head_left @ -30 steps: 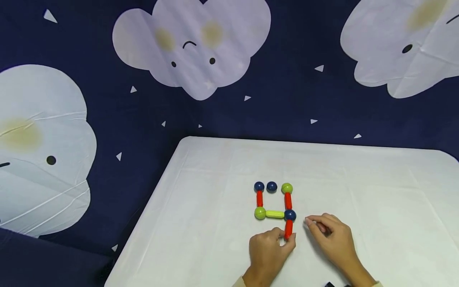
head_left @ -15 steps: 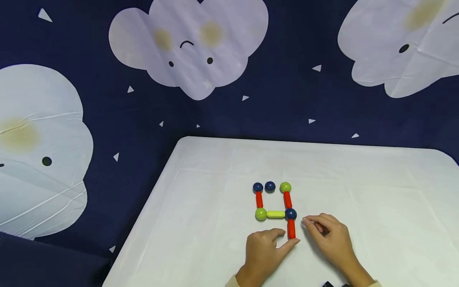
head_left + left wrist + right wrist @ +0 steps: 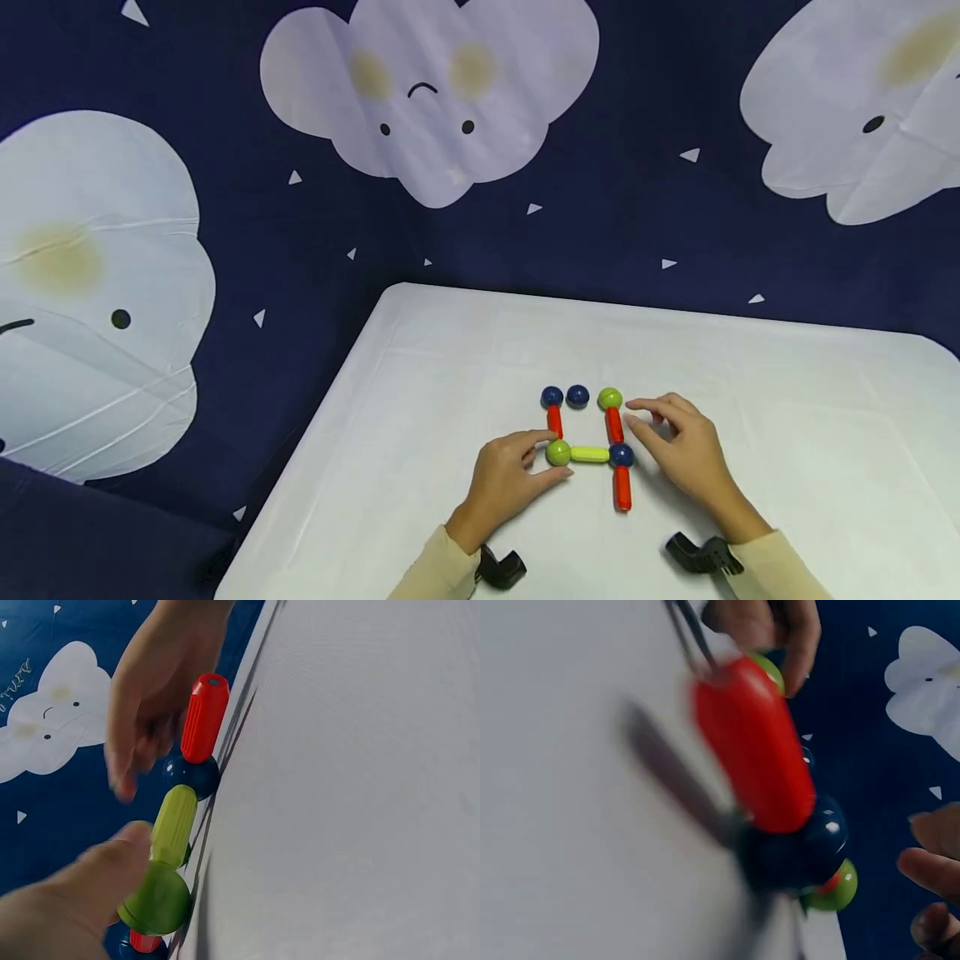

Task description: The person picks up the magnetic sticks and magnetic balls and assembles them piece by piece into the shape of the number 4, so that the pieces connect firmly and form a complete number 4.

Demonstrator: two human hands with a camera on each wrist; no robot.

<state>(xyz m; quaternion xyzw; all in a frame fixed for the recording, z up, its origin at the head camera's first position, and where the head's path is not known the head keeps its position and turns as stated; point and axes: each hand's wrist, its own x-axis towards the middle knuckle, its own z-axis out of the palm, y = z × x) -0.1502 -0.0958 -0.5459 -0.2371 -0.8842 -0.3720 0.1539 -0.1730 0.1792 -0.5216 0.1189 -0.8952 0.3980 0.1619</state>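
A figure of magnetic rods and balls lies on the table. My left hand (image 3: 504, 475) has thumb and forefinger spread around its left green ball (image 3: 558, 452); I see no firm pinch. From there a yellow-green rod (image 3: 590, 454) runs to a dark blue ball (image 3: 621, 455), with a red rod (image 3: 622, 489) pointing toward me and another red rod (image 3: 615, 426) leading away to a second green ball (image 3: 610, 399). Just right of that ball is my right hand (image 3: 686, 446), fingers bent loosely, holding nothing. The left red rod (image 3: 554, 422) ends at a blue ball (image 3: 552, 397).
A separate blue ball (image 3: 577, 396) sits between the figure's two far ends. Black wrist mounts (image 3: 701, 554) stick out from the sleeves. Behind the white table (image 3: 787, 400) hangs a dark blue cloth (image 3: 615, 200) printed with clouds.
My left hand has released the near red rod and moved left and away from me to the left green ball. My right hand has moved farther away, alongside the far green ball.
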